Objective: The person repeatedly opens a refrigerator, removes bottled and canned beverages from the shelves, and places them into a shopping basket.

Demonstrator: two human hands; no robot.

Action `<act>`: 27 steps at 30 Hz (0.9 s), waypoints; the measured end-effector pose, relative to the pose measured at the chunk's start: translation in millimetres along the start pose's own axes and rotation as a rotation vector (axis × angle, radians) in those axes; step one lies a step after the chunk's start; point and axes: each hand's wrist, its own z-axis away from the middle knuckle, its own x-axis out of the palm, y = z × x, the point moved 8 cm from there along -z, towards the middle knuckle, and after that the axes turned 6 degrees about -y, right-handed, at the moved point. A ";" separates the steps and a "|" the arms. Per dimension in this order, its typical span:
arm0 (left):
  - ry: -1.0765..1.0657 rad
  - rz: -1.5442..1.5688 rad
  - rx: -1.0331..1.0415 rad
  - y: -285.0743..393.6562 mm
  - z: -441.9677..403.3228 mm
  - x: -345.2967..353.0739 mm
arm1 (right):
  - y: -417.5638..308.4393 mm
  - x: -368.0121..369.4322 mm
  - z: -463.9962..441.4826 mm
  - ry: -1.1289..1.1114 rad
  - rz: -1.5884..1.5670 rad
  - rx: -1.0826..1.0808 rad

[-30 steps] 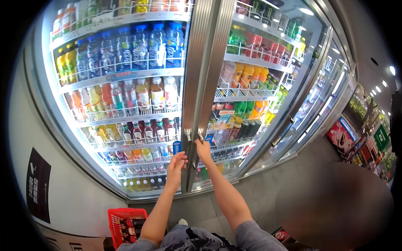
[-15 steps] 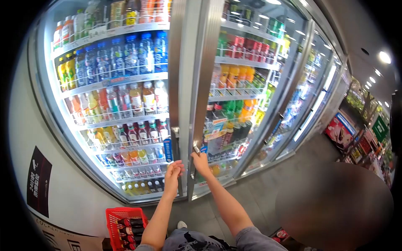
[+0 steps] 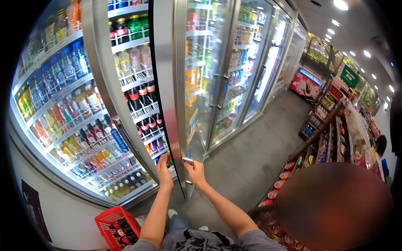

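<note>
My right hand (image 3: 194, 172) is wrapped round the metal handle (image 3: 188, 160) of a glass fridge door (image 3: 179, 125), which stands swung out toward me. My left hand (image 3: 164, 172) is raised at the inner edge of the same door, its fingers stretched upward and holding nothing; whether they touch the edge I cannot tell. Behind that hand, the opened fridge section shows shelves with dark cola bottles (image 3: 134, 99), green-capped bottles (image 3: 135, 27) and pale drinks (image 3: 124, 61). By my legs stands a red shopping basket (image 3: 103, 221) with several dark bottles (image 3: 122, 228) lying in it.
To the left is a closed fridge door (image 3: 98, 75) with rows of bottles behind it. More glass fridge doors (image 3: 217, 96) run off to the right. A grey floor (image 3: 247, 138) separates them from shelves of packaged goods (image 3: 312, 161). A blurred patch hides the lower right.
The fridge door has swung open toward me, my right hand still on its handle. My left hand has moved to its inner edge. The view has turned right, showing more aisle and store shelves.
</note>
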 end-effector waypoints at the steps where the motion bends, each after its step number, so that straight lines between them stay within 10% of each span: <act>1: -0.009 -0.012 0.020 -7.7 7.7 11.8 | -5.6 -19.2 11.2 0.021 0.053 -0.032; 12: -0.438 0.051 -0.145 -47.5 81.2 195.3 | -54.1 -176.0 113.1 0.842 0.335 -0.291; 20: -1.014 0.305 -0.535 -75.0 106.6 287.8 | -70.3 -207.0 91.0 0.714 0.208 -0.517; 27: -0.748 0.207 -0.347 -70.9 26.8 239.2 | -35.8 -211.1 25.5 0.615 0.080 -0.350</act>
